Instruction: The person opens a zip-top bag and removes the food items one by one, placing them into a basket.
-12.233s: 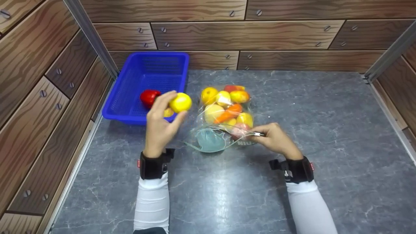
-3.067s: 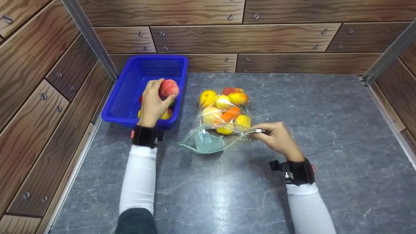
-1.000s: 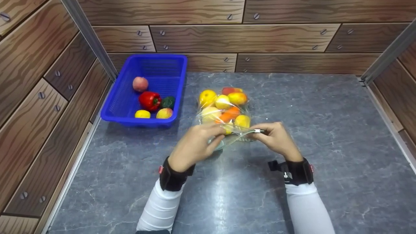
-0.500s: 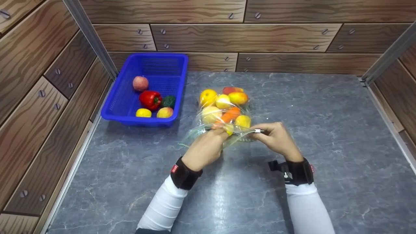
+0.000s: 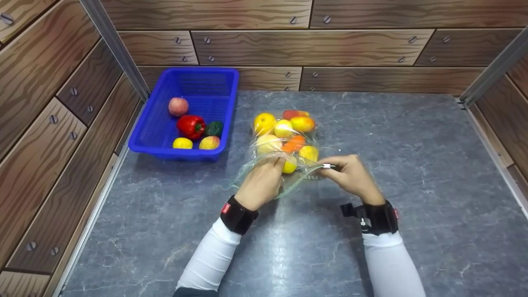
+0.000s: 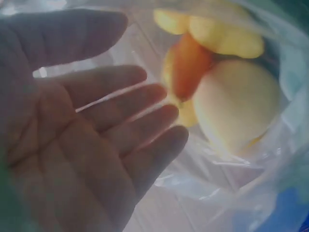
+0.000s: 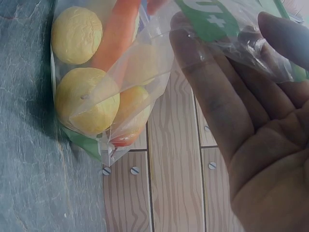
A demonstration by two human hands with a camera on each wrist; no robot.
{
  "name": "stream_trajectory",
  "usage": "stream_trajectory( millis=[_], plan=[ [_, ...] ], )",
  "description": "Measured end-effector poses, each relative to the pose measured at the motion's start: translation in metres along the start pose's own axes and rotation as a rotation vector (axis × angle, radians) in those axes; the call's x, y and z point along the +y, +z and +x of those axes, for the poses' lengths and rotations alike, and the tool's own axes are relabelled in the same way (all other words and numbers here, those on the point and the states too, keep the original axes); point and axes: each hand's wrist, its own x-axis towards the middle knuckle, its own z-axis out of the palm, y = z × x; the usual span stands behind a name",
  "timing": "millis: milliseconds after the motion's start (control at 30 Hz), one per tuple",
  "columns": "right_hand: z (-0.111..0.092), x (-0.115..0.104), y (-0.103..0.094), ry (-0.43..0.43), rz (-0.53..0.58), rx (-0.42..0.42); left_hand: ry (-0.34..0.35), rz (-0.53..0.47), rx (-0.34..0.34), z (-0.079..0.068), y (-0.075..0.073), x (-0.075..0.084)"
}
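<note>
A clear zip bag full of fruit and vegetables lies on the table, its mouth facing me. Through the mouth reaches my left hand, its fingertips under the plastic. In the left wrist view its fingers are extended, palm bare, near an orange carrot and a large pale round fruit. A yellow round fruit sits just right of those fingertips. My right hand pinches the bag's right edge by the white zip slider; the right wrist view shows the plastic between thumb and fingers.
A blue basket stands at the back left. In it lie a pinkish peach, a red bell pepper, a dark green item, a yellow fruit and a yellow-red fruit. Wood-patterned walls enclose the table.
Earlier my left hand carried a yellow fruit, later the peach, over the basket; the peach now lies there. That hand has since come back and entered the bag. My right hand kept its grip.
</note>
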Motion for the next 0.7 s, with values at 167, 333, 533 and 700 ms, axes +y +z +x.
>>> stream_trajectory(
  millis=[167, 333, 533, 700],
  plan=[
    [0.0, 0.001, 0.0, -0.007, 0.044, -0.013, -0.08, -0.043, -0.016, 0.003, 0.008, -0.004],
    [0.0, 0.001, 0.001, -0.017, 0.046, -0.017, -0.088, -0.032, 0.012, 0.003, 0.014, -0.007],
    [0.0, 0.001, 0.002, -0.007, 0.019, -0.006, -0.062, 0.082, 0.084, 0.002, 0.02, -0.008],
    [0.0, 0.0, 0.002, -0.009, 0.018, -0.01, -0.048, 0.137, 0.153, 0.001, 0.025, -0.01]
  ],
)
